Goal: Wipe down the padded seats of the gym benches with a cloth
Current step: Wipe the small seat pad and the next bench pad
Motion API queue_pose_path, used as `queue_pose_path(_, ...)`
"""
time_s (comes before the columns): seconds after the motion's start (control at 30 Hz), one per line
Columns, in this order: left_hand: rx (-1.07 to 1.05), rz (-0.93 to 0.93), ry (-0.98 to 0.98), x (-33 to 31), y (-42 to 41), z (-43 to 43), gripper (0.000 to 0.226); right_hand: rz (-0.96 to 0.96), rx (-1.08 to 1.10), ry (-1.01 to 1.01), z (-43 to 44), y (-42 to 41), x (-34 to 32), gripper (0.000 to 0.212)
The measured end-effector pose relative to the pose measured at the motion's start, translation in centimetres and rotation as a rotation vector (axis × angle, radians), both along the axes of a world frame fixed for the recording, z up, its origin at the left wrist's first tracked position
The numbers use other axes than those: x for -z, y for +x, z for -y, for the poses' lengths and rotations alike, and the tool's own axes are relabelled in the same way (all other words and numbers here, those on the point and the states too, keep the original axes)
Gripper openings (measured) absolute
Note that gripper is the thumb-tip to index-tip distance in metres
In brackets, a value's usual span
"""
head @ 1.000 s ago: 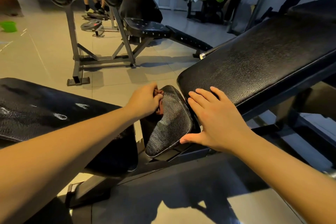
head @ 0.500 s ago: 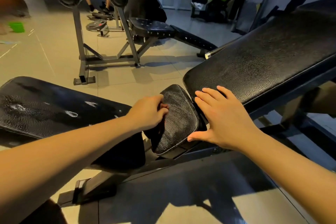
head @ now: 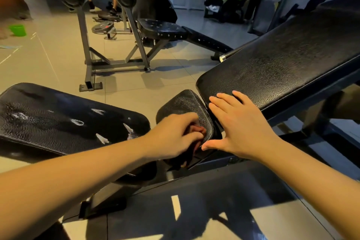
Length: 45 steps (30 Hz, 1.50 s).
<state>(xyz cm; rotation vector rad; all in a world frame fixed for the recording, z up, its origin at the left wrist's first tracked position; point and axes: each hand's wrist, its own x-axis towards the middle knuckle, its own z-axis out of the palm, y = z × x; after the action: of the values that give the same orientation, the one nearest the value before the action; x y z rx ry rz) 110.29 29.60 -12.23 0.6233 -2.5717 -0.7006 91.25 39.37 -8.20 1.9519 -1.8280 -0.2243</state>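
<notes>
A: Down at the adjustable bench, the left hand [head: 175,135] is curled tight round a reddish cloth [head: 197,130], pressing it onto the near right corner of the small seat pad [head: 184,103].
B: Bunched grip, that. I'd say it drives pressure through the knuckles so the cloth bites into the grained vinyl.
A: And the right hand [head: 240,125]?
B: Flat and spread, fingers straight, resting on the bottom edge of the tilted back pad [head: 282,68], thumb out beside the seat. It reads as a brace to me: steadying the body while the other arm scrubs.
A: How far along?
B: Hard to call. The seat's upper half lies bare to view, cloth down at its corner. The flat pad [head: 64,122] on the left shows pale streaks and blotches. Wet or worn, I can't tell.
A: Beyond, 1 more bench [head: 161,27] under a rack, and a green bucket [head: 18,30] on the tiles.
B: Risk? Something dark hangs beneath the left hand, maybe the cloth's tail. Near the frame joint, it could snag.
</notes>
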Motion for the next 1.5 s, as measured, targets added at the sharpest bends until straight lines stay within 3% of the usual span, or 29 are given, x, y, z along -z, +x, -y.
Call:
queue_pose_path(0.07,0.014,-0.002,-0.032,0.1,-0.2,0.3,0.016,-0.002,-0.01,-0.008,0.1,-0.1,0.1,0.116)
queue_pose_path(0.23,-0.459,0.128,0.03,1.7,0.4,7.2,0.017,0.002,-0.007,-0.001,0.0,0.0,0.1,0.117)
queue_pose_path(0.3,-0.399,0.106,0.044,1.3,0.0,6.3,0.016,0.002,-0.007,0.002,0.0,0.0,0.1,0.117)
queue_pose_path(0.43,-0.058,0.027,-0.016,-0.4,-1.1,2.5,0.013,0.0,-0.039,-0.032,0.1,-0.4,0.4,0.114)
queue_pose_path(0.63,-0.522,0.155,0.087,1.3,-0.9,9.3,0.018,0.005,-0.041,-0.033,0.2,-0.5,0.5,0.114)
queue_pose_path(0.7,-0.479,0.119,0.082,1.0,-1.3,8.2,0.018,0.011,-0.044,-0.03,0.3,-0.5,0.5,0.114)
queue_pose_path(0.83,-0.192,-0.035,-0.01,0.0,-2.6,3.8,0.02,-0.002,-0.043,-0.038,0.3,-0.6,0.5,0.113)
queue_pose_path(1.03,-0.574,0.107,0.042,1.5,-1.5,8.7,0.02,0.005,-0.051,-0.039,0.2,-0.4,0.3,0.111)
queue_pose_path(1.23,-0.153,-0.037,-0.085,-0.3,-2.9,3.6,0.013,-0.006,-0.044,-0.038,0.2,-0.5,0.3,0.111)
queue_pose_path(1.3,-0.237,-0.042,-0.117,0.5,-2.9,5.3,0.013,-0.003,-0.044,-0.031,0.2,-0.4,0.4,0.111)
queue_pose_path(1.43,-0.572,0.038,0.064,1.9,-2.2,9.6,0.015,0.012,-0.034,-0.012,0.2,-0.4,0.3,0.112)
queue_pose_path(1.5,-0.506,-0.007,0.05,1.5,-2.7,8.2,0.013,0.011,-0.043,-0.013,0.2,-0.4,0.3,0.111)
